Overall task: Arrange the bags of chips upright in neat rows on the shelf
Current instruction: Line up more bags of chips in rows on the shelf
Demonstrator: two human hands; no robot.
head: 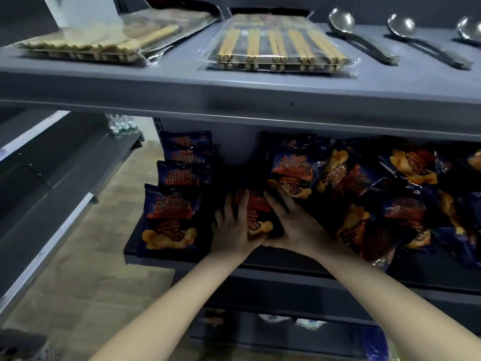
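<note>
Grey metal store shelving, dim under the upper shelf [182,82]; the work is on the middle shelf [130,247]. The bag [256,212] you're handling sits near the front edge, in the gap between the standing row and the pile. Its label faces you and it's close to upright; exact tilt is hard to read. Your left hand [234,227] is flat on its left side and your right hand [294,220] lies across its upper right. Fingers on both are spread and fairly straight, pressing the bag between them, not curled round it. Makes sense: pressure from both sides squares a puffy bag and keeps it standing. Looks like the start of row two. Just left, four bags [169,217] stand one behind another at the shelf end, so use that row as your alignment reference. Right of your hands the heap [390,204] lies flat and overlapping, so most of the job is left, I'd judge. Risk: the heap slumps into the new row. Up top are chopsticks [278,48] in packs and ladles [364,40], not involved. Wood-look floor [104,230] shows off left.
</note>
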